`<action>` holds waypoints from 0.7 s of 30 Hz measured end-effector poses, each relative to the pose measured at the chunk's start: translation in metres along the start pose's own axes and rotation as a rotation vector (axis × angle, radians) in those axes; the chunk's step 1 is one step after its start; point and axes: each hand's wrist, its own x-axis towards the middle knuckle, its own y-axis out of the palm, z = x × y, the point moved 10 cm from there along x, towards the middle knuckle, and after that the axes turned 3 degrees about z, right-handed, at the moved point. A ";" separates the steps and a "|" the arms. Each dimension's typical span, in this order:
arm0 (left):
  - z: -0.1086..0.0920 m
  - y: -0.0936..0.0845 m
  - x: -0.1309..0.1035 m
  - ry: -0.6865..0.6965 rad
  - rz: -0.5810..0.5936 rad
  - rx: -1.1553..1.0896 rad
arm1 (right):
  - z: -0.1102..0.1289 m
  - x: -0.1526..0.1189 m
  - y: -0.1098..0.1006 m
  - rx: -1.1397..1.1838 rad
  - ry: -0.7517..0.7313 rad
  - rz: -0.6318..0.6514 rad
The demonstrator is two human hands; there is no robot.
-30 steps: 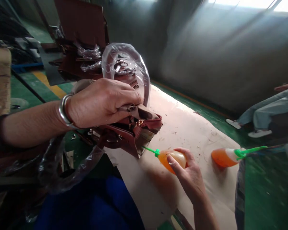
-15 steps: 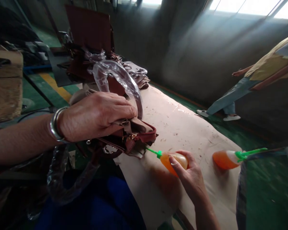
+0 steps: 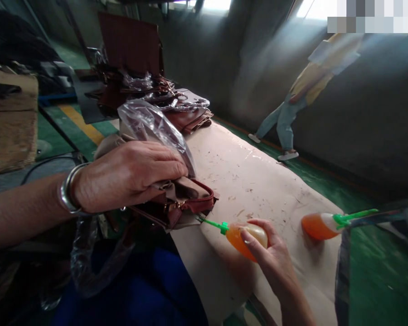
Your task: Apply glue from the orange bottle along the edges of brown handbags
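Orange bottle [image 3: 237, 240] lies within the curled right hand [image 3: 274, 253]; left hand [image 3: 131, 174] pinches bag [image 3: 202, 204].

Left of centre, our left hand [image 3: 132, 174] grips the brown bag [image 3: 187, 203], a plastic-wrapped handle [image 3: 156, 124] rising behind. At lower centre-right, our right hand [image 3: 275, 256] holds an orange bottle [image 3: 246, 240], its green nozzle [image 3: 212, 222] at the bag's edge. A second bottle [image 3: 319, 226] lies far right; upper right, a person [image 3: 304, 93] stands.

1. Left hand [image 3: 131, 174]: 1 shiny, rounded silver bangle [image 3: 66, 189] at the wrist; bare forearm.
2. Right hand [image 3: 267, 246]: ungloved, 1 thumbnail showing; bare forearm.
3. Lap: deep blue cloth [image 3: 149, 290], shadowed nearly black in places.
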 end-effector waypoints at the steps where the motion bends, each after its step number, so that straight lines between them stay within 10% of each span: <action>1: -0.001 -0.001 -0.001 0.001 -0.006 0.010 | 0.001 -0.001 0.001 0.006 -0.001 0.001; 21: -0.009 0.022 -0.053 -0.221 0.066 -0.235 | 0.014 -0.009 0.006 -0.075 -0.051 0.011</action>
